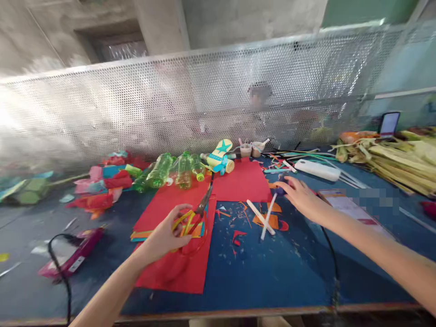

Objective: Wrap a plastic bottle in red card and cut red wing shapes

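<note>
My left hand [168, 234] is closed round the yellow and red handles of a pair of scissors [199, 211], whose blades point away over a red paper sheet [184, 268] on the blue table [259, 272]. My right hand [301, 197] lies further right, palm down with fingers stretched, its fingertips on a small dark object [279, 190] I cannot name. Two white sticks [262, 215] lie crossed just left of that hand, among orange and red paper scraps [272, 221].
Green plastic bottles [170, 170] and a yellow and teal toy plane [220, 156] stand at the back before a perforated metal screen [170, 100]; a person sits behind it. Crumpled coloured paper [105, 184] lies left, dried leaves [391, 154] right, a pink glue gun [73, 256] with black cord near left.
</note>
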